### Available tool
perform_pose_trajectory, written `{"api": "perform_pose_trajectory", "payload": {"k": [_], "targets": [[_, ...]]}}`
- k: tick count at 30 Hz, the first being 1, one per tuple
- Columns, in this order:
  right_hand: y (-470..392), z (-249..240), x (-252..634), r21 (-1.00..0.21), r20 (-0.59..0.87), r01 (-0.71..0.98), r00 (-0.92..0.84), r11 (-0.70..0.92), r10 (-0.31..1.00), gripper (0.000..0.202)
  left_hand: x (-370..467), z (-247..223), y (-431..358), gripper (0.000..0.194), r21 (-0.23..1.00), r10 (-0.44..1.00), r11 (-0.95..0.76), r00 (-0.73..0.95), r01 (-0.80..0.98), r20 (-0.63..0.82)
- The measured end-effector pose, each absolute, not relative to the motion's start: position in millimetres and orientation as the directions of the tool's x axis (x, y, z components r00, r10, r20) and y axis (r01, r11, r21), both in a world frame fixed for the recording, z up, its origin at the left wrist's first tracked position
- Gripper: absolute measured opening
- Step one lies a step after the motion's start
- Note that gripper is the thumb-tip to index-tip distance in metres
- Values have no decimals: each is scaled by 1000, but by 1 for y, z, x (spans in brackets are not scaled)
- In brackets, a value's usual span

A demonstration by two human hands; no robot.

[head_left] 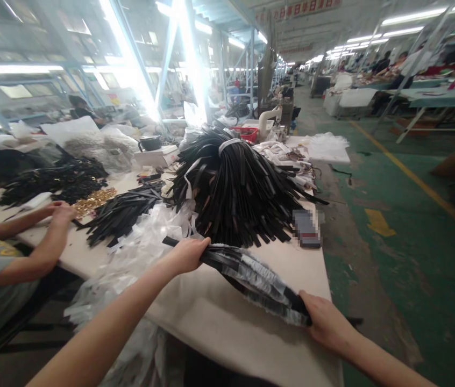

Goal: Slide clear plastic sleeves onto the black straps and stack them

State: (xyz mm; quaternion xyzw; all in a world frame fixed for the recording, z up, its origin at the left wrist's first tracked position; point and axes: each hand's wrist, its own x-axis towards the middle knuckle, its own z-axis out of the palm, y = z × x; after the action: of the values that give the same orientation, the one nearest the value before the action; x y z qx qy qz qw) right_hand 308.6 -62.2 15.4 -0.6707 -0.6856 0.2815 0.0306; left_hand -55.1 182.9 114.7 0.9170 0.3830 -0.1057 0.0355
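Observation:
A bunch of black straps (227, 258), partly wrapped in crinkled clear plastic (265, 277), stretches between my two hands above the near part of the table. My left hand (191, 253) is closed round the bunch's left end, and a short black end sticks out beyond it. At the lower right, my right hand (326, 320) grips the other end, its fingers partly hidden. Just behind lies a big pile of black straps (239, 188), tied near its top with a pale band (229, 144). White plastic strips (150, 231) are heaped beside my left hand.
A dark, blurred-out flat object (307, 228) lies near the table's (304, 355) right edge. At left, a co-worker's hands (61, 210) are beside gold-coloured pieces (96, 201) and more black straps (125, 209). A red basket (246, 133) stands behind; green floor (372, 279) runs along the right.

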Motion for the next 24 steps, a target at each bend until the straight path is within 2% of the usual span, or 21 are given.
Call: {"api": "perform_pose_trajectory", "payload": {"k": [4,9,12,16,20,24], "targets": [[-49,35,321,-434,-334,898,-88,-71,939,32,-46,143,178,31,-63,714,-696,679,716,-172],[-17,76,343,-461,-230,888,-130,10,964,34,-42,183,173,30,-161,686,-721,727,674,-27],[6,108,351,-402,-156,914,-125,53,980,33,-52,207,168,26,-209,712,-677,700,705,55],[35,149,334,-168,-43,980,-119,110,992,22,-103,226,139,24,-180,863,-481,500,858,78],[75,172,265,-43,12,934,-356,356,935,23,-194,223,65,24,-134,973,-208,220,969,76],[124,186,153,53,27,789,-614,612,789,24,-281,201,-22,27,-121,991,57,-42,991,126]]}}
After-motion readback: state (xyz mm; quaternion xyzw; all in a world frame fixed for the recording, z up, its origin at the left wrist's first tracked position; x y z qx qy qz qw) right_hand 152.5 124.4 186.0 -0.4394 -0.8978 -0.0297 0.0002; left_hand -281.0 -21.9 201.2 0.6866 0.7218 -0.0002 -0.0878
